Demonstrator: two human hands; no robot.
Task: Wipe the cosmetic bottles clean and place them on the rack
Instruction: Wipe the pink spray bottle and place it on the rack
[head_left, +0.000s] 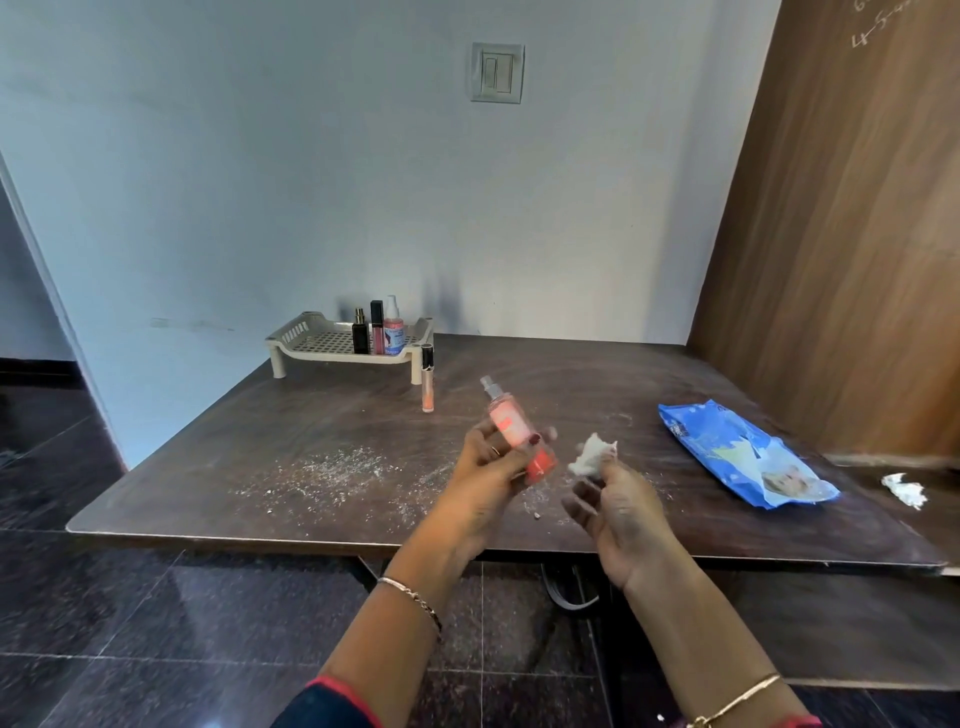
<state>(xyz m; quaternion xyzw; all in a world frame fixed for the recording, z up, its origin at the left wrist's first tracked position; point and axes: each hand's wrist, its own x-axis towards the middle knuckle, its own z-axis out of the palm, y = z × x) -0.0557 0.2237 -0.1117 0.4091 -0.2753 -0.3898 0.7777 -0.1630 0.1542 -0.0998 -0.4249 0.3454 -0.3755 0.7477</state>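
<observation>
One pink spray bottle (511, 431) pinched aslant in left hand (488, 467) fingers above the table (311, 441); crumpled wipe (589, 454) nipped by right hand (618, 514). Might slip during rubbing; could topple bottles on rack (332, 343)

Gold bangles (415, 597) on both wrists, dark red-edged sleeve (332, 701), finger ring (496, 450).

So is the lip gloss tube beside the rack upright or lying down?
Upright: the lip gloss tube stands on the table, black cap up, beside the rack's front leg.

rack bottle labels (395, 332) too small to read, right hand (618, 512) blurred (motion)
</observation>
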